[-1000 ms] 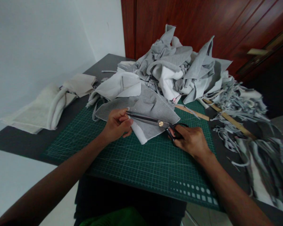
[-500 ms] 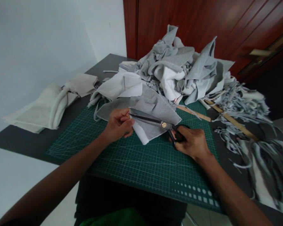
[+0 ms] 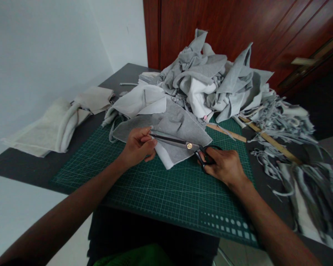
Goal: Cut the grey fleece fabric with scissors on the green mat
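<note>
My right hand (image 3: 223, 164) is wrapped round the black handles of a pair of scissors (image 3: 189, 146), whose long blades point left. Between the blade tips and my left hand (image 3: 140, 145) the distance is very small; they meet at the fabric edge. My left fingers pinch the edge of a grey piece of fabric (image 3: 170, 123), white on its folded underside. The blades lie across this fabric and look nearly closed. A green cutting mat (image 3: 166, 199) is under both hands.
Behind the mat rises a heap of grey and white fabric (image 3: 211, 70). Cream fabric pieces (image 3: 47, 127) lie at left. To the right are thin fabric strips (image 3: 285, 118), wooden rulers (image 3: 272, 142) and a bundle of dark and pale cloth (image 3: 316, 199). A wooden door (image 3: 224, 22) stands behind.
The scissor blades have closed further, and the handles have come closer together. Both hands stay in nearly the same place, with the whole view shifted slightly.
</note>
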`<act>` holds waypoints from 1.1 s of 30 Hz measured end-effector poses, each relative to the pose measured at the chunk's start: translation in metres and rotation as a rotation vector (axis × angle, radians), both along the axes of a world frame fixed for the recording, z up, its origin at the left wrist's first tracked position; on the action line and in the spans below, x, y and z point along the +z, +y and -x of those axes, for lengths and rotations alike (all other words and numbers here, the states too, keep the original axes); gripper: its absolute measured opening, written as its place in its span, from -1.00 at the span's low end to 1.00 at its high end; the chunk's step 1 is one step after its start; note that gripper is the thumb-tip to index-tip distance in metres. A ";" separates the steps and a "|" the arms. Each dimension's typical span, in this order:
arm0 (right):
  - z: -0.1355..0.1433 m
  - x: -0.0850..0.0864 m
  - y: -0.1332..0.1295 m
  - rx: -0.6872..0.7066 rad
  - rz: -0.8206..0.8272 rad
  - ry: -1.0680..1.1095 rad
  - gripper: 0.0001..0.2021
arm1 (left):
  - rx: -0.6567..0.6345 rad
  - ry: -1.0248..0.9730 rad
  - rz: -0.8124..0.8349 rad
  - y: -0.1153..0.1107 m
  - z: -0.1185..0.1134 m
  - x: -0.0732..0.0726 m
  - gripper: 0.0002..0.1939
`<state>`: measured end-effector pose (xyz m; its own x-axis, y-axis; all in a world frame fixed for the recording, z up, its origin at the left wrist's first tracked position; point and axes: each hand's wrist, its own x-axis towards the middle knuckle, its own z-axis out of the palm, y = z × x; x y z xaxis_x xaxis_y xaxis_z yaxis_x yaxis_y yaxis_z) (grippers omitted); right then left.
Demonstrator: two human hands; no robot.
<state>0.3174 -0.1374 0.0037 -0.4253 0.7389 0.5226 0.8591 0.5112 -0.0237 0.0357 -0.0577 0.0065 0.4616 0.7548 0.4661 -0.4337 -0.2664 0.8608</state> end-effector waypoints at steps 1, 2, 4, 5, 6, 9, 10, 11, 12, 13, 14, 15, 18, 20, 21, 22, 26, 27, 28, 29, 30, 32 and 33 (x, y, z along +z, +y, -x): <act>0.000 0.000 0.000 -0.004 -0.003 -0.004 -0.84 | 0.005 0.002 0.006 0.000 0.000 0.001 -0.62; 0.001 -0.001 0.000 -0.008 -0.012 -0.008 -0.83 | 0.008 0.004 0.012 -0.001 0.000 0.001 -0.61; 0.002 -0.001 0.000 -0.019 -0.028 -0.012 -0.80 | 0.006 0.004 0.021 -0.001 0.001 0.002 -0.60; 0.002 -0.001 0.000 -0.022 -0.031 -0.014 -0.79 | 0.004 0.001 0.024 -0.002 0.001 0.002 -0.59; 0.002 -0.001 0.000 -0.022 -0.030 -0.014 -0.78 | 0.000 -0.002 0.025 -0.002 0.001 0.002 -0.58; 0.002 -0.002 0.000 -0.020 -0.022 -0.018 -0.79 | -0.010 0.002 0.029 -0.001 0.002 0.001 -0.57; 0.002 -0.002 0.000 -0.020 -0.021 -0.018 -0.80 | -0.012 0.003 0.030 0.000 0.002 0.001 -0.57; 0.002 -0.003 0.000 -0.021 -0.017 -0.015 -0.81 | -0.010 0.003 0.032 0.000 0.002 0.001 -0.57; 0.002 -0.004 0.000 -0.022 -0.014 -0.007 -0.81 | -0.006 0.000 0.034 0.000 0.002 0.001 -0.56; 0.003 -0.004 0.000 -0.024 -0.008 0.005 -0.81 | -0.004 0.001 0.038 0.000 0.002 0.001 -0.56; 0.004 -0.005 0.000 -0.027 -0.001 0.020 -0.82 | -0.005 0.001 0.040 0.000 0.002 0.002 -0.56; 0.004 -0.006 0.000 -0.034 0.005 0.041 -0.82 | -0.007 0.003 0.043 0.000 0.002 0.003 -0.56; 0.007 -0.006 0.000 -0.061 0.005 0.110 -0.81 | -0.022 0.000 0.038 -0.001 0.001 0.005 -0.55; 0.007 -0.004 0.000 -0.071 -0.006 0.132 -0.80 | -0.020 -0.007 0.034 -0.001 0.001 0.005 -0.56; 0.006 -0.003 0.000 -0.072 -0.012 0.131 -0.79 | -0.019 -0.005 0.033 -0.001 0.001 0.005 -0.56; 0.006 -0.002 0.000 -0.070 -0.016 0.125 -0.80 | -0.017 -0.003 0.031 -0.001 0.002 0.005 -0.56; 0.005 0.000 0.000 -0.037 -0.015 0.092 -0.82 | -0.008 0.022 0.019 -0.001 0.002 0.004 -0.54; 0.005 0.000 0.001 -0.028 -0.018 0.086 -0.81 | 0.003 0.034 0.014 0.000 0.002 0.003 -0.54; 0.005 0.000 0.001 -0.020 -0.024 0.081 -0.80 | 0.020 0.049 0.007 0.000 0.002 0.003 -0.53; 0.006 0.000 0.001 -0.013 -0.033 0.079 -0.80 | 0.043 0.067 -0.002 0.000 0.002 0.002 -0.54; 0.007 0.000 0.000 -0.007 -0.042 0.078 -0.80 | 0.068 0.086 -0.015 0.000 0.002 0.002 -0.54; 0.008 0.001 0.000 -0.006 -0.050 0.071 -0.81 | 0.121 0.137 -0.061 0.000 0.001 0.003 -0.56; 0.008 0.001 0.000 -0.013 -0.049 0.066 -0.81 | 0.158 0.167 -0.103 0.000 0.001 0.003 -0.57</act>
